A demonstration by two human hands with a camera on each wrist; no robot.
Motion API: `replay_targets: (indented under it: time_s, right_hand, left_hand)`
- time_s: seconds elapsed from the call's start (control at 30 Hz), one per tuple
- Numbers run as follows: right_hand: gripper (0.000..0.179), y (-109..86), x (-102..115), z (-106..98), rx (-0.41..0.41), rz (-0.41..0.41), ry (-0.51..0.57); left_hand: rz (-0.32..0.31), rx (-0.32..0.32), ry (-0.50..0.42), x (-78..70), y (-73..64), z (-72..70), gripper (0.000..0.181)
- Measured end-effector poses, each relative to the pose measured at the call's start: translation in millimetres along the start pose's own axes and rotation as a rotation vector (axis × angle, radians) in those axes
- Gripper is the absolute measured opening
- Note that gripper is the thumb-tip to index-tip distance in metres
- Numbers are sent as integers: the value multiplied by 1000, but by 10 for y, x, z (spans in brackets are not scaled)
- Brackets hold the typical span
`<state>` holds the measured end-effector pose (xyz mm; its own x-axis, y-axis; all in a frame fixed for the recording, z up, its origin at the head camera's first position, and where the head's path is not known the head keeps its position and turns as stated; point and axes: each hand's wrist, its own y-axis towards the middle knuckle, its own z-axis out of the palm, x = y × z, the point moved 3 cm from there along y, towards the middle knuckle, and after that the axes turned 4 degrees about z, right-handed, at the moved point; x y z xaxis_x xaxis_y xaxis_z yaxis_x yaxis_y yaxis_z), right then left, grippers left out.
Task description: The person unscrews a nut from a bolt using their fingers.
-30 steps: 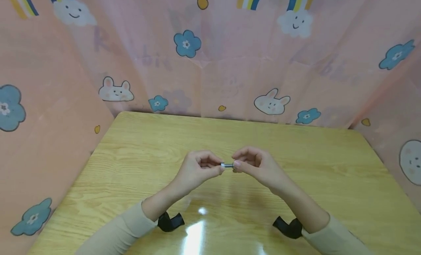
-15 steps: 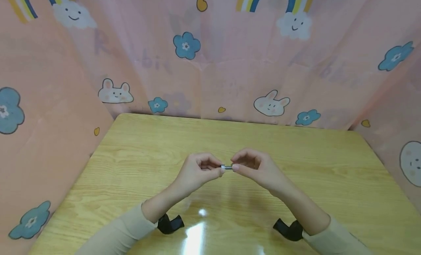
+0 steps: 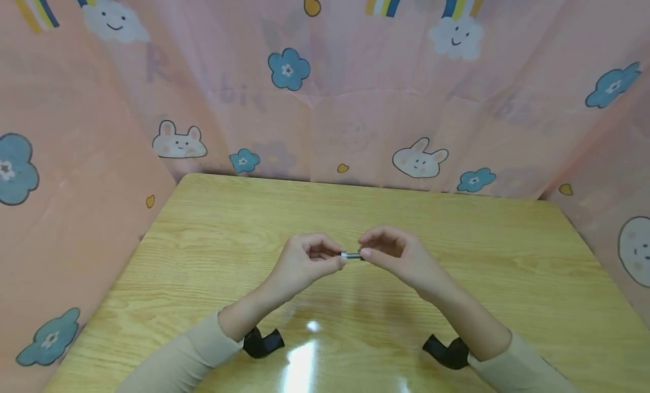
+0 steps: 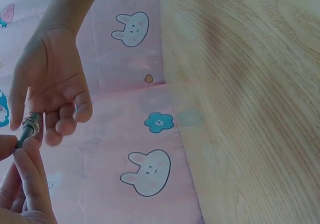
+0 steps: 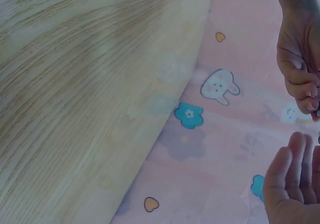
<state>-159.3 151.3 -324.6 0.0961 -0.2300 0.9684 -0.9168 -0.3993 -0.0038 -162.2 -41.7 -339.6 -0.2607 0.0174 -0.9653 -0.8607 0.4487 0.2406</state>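
A small metal bolt (image 3: 352,256) lies roughly level between my two hands, held above the table. My left hand (image 3: 307,266) pinches its head end between thumb and fingertips. At the other end, my right hand (image 3: 393,255) has its thumb and forefinger at a nut (image 4: 31,125) on the threaded shank. In the left wrist view the shank's tip shows past the nut, toward the right palm, and the other right fingers hang loosely bent. The right wrist view shows both hands at its right edge, with the bolt almost wholly out of frame.
Beneath the hands spreads a wood-grain table (image 3: 228,224), with light glaring off its front part. A pink cloth (image 3: 335,116) printed with rabbits, flowers and clouds hangs behind and at both sides. Black straps (image 3: 263,343) sit at both wrists.
My right fingertips shifted slightly left along the bolt half a second ago and are now back a little to the right, showing more shank. My left hand keeps its hold, nearly still.
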Motion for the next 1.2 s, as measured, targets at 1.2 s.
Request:
replay_targets:
  time_s: [1.2]
  right_hand:
    - [19,-21,17,8,30,5,-16]
  left_hand:
    - [31,9,8,-18,-9,10,11]
